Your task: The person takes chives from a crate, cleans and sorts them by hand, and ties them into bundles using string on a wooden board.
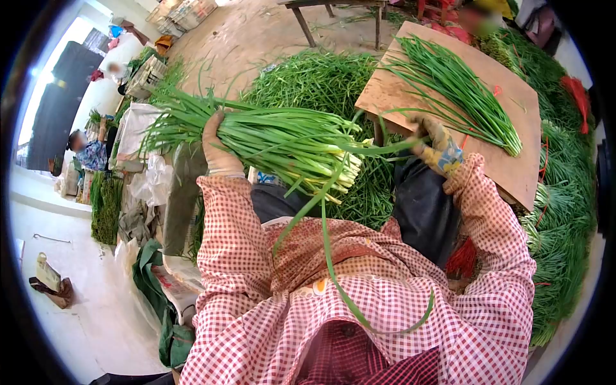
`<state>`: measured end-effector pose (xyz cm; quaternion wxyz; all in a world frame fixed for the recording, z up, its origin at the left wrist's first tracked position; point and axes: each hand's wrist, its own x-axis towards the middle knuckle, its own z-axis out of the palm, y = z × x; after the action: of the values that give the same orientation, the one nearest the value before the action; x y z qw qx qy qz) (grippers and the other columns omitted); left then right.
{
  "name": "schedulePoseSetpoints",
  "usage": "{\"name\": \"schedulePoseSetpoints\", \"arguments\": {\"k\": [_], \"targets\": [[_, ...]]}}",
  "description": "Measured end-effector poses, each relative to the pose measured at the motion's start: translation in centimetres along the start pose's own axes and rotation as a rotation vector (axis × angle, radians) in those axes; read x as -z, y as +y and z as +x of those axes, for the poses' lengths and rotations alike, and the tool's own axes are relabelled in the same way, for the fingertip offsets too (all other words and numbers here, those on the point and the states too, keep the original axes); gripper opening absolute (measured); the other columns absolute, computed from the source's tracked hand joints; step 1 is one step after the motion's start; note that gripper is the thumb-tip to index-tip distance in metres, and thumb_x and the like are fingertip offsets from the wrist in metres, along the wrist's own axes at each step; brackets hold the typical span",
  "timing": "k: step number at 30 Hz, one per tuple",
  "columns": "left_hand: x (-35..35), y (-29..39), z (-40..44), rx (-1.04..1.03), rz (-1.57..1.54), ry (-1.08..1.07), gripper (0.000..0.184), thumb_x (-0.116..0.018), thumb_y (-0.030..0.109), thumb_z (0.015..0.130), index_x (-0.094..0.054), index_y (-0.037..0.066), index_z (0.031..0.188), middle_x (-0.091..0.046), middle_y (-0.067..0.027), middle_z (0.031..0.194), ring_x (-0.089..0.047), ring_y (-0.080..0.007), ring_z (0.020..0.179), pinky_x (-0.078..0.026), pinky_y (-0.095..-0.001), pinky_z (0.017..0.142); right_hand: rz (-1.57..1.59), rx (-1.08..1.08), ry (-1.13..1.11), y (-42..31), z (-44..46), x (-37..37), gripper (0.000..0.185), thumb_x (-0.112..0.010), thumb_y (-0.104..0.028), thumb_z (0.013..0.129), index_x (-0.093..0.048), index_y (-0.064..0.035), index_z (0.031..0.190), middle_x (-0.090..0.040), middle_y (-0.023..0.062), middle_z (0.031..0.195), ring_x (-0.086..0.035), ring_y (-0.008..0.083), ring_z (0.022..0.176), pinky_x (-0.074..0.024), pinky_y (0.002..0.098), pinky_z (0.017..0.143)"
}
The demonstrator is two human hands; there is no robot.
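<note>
My left hand (221, 146), in a light glove, is closed around a thick bunch of garlic chives (282, 131), held sideways above my lap. Their pale cut ends point right and the green tips left. A few loose leaves hang from the bunch over my checked shirt. To the right, my right hand (439, 151), in a stained, patterned glove, is curled on a long chive leaf (388, 149) trailing from the bunch; its fingertips are slightly blurred. Just beyond that hand, another bundle of chives (459, 90) lies on a wooden board (513, 106).
A heap of loose chives (308, 80) lies on the floor in front of me. Tied bundles (564, 244) line the right side, with red ties (577, 99) on them. A wooden bench (333, 3) stands ahead. At left are sacks (138, 128) and another person (90, 151).
</note>
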<state>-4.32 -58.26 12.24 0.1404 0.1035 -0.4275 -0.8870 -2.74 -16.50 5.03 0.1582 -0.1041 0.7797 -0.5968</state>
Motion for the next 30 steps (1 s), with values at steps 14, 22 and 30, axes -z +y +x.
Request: {"name": "schedulePoseSetpoints", "arguments": {"k": [14,22,30], "targets": [[-4.1,-2.1,0.7,-0.017,0.211,0.017,0.026,-0.056,0.024,0.087,-0.065,0.000,0.092,-0.067,-0.0142,0.089,-0.065,-0.0285,0.080,-0.054,-0.0402,0.078,-0.395,0.929,-0.195,-9.5,0.5,-6.6,0.086,-0.076,-0.062,0.064,-0.051,-0.0106,0.129,-0.036,0.0256,0.140,-0.036,0.0479,0.128,-0.0324,0.0532,0.105],[-6.3,-3.0,-0.4,-0.013,0.151,0.151,0.023,-0.061,0.019,0.083,-0.063,-0.001,0.095,-0.065,-0.0134,0.092,-0.062,-0.0267,0.080,-0.053,-0.0376,0.077,-0.809,1.085,0.053,-8.0,1.5,-6.7,0.024,-0.068,-0.022,0.075,-0.063,-0.0098,0.095,-0.050,0.0180,0.128,-0.050,0.0382,0.115,-0.0436,0.0491,0.092],[-1.8,-1.5,2.6,0.039,0.055,0.277,0.028,-0.057,0.024,0.087,-0.062,0.000,0.099,-0.066,-0.0161,0.097,-0.064,-0.0320,0.085,-0.052,-0.0467,0.083,-0.514,0.475,-0.021,-3.0,-0.3,-2.9,0.038,-0.070,-0.014,0.074,-0.059,-0.0065,0.110,-0.052,0.0194,0.117,-0.058,0.0327,0.091,-0.0513,0.0397,0.077]]}}
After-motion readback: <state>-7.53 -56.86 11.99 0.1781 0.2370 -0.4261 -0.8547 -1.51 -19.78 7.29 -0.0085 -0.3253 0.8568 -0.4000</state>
